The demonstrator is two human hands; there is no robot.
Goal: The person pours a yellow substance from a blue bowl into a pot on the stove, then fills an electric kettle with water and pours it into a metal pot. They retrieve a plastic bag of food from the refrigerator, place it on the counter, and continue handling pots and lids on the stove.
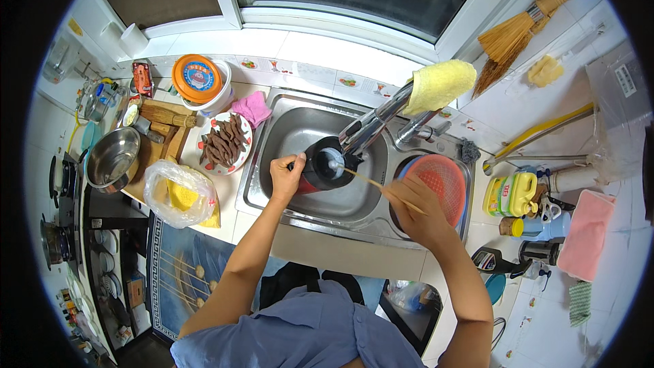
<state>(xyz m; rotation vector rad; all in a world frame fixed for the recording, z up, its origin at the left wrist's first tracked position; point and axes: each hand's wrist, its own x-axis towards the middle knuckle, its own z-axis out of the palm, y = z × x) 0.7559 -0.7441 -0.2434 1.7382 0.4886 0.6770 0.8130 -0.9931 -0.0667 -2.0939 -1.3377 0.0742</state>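
My left hand (pixel 287 176) grips the handle of a black jug-like container (pixel 323 179) with a red lower part, held over the steel sink basin (pixel 306 122). My right hand (pixel 416 204) holds a thin wooden stick (pixel 365 179), perhaps chopsticks, whose far end reaches into the container's mouth. Something whitish shows inside at that end; it is blurred. The chrome faucet (pixel 357 130), with a yellow cloth (pixel 442 84) over its top, points down at the container. A red mesh colander (pixel 444 176) sits in the smaller basin, partly behind my right hand.
Left of the sink are a plate of brown elongated pieces (pixel 225 145), a pink cloth (pixel 252 108), an orange-lidded tub (pixel 196 79), a plastic bag with yellow grains (pixel 181 197) and a steel pot (pixel 113 161). To the right stand a yellow jug (pixel 511 194) and bottles (pixel 490 260).
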